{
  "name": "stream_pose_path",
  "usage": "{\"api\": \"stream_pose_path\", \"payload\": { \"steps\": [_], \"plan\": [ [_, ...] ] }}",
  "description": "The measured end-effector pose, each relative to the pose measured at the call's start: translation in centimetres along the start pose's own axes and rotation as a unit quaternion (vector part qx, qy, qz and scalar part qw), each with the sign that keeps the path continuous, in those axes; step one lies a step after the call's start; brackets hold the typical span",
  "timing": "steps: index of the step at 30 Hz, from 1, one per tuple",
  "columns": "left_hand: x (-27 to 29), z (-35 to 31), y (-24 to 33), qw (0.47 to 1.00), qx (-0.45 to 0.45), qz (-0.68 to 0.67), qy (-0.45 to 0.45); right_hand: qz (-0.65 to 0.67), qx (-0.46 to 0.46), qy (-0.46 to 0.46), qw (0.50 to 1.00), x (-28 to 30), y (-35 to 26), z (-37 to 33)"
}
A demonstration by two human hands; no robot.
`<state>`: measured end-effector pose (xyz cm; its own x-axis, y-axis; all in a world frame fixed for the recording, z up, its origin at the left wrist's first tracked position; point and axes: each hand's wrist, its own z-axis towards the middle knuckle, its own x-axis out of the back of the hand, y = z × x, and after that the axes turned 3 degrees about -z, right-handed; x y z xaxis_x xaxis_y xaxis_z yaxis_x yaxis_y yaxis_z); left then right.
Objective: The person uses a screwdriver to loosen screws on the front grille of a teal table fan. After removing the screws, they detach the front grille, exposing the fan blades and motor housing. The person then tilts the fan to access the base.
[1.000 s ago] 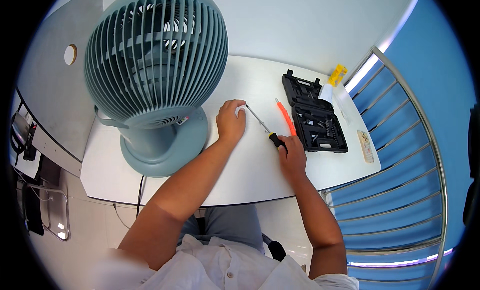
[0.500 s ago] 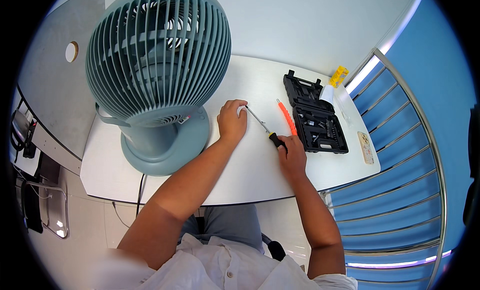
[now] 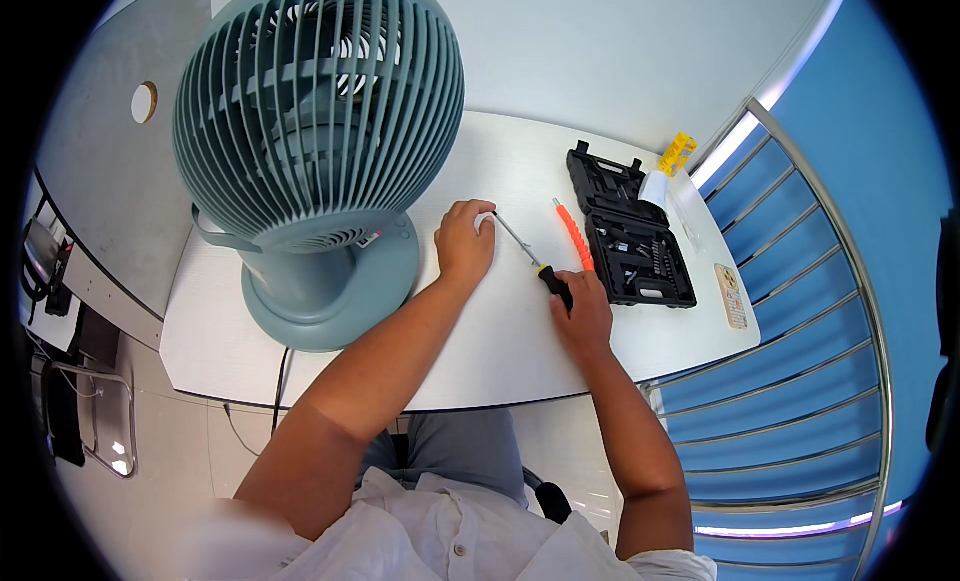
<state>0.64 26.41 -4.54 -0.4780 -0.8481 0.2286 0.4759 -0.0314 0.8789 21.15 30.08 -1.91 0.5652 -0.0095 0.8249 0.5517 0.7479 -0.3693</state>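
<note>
A screwdriver (image 3: 517, 241) with a thin metal shaft, a yellow collar and a black handle lies slantwise above the white table. My right hand (image 3: 586, 316) is closed about its handle, thumb along the side. At the tip end, the fingers of my left hand (image 3: 466, 245) are curled together; what they pinch is too small and too hidden to make out. A green-grey table fan (image 3: 330, 291) with a round slatted head stands left of my left hand. Just right of the shaft lies an orange twisted rod (image 3: 574, 235) with a pale tip.
An open black tool case (image 3: 640, 256) with bits and fittings rests right of my right hand. Behind it are a yellow packet (image 3: 678, 153) and a white piece (image 3: 654, 189). A sticker (image 3: 731, 296) marks the table's right side. Metal railing (image 3: 868, 341) runs beyond that edge.
My right fingers have shifted slightly on the screwdriver handle, baring more of it. The fan head has turned a little. My left hand keeps its place.
</note>
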Motion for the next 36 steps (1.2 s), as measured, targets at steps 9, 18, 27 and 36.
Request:
{"api": "stream_pose_path", "payload": {
  "steps": [9,18,27,36],
  "plan": [
    [0.2,-0.1,0.3,1.000,-0.016,0.019,0.006,-0.030,0.019,-0.003,0.999,-0.2,0.1,0.1],
    [0.1,0.0,0.0,1.000,0.009,0.005,-0.008,-0.014,0.036,-0.004,0.999,-0.3,1.1,0.6],
    [0.1,0.0,0.2,1.000,0.022,0.008,-0.015,-0.011,0.033,-0.005,0.999,-0.3,1.5,1.1],
    [0.1,0.0,0.2,1.000,0.021,0.000,-0.015,-0.052,0.008,-0.015,0.999,-0.3,1.1,1.4]
  ]
}}
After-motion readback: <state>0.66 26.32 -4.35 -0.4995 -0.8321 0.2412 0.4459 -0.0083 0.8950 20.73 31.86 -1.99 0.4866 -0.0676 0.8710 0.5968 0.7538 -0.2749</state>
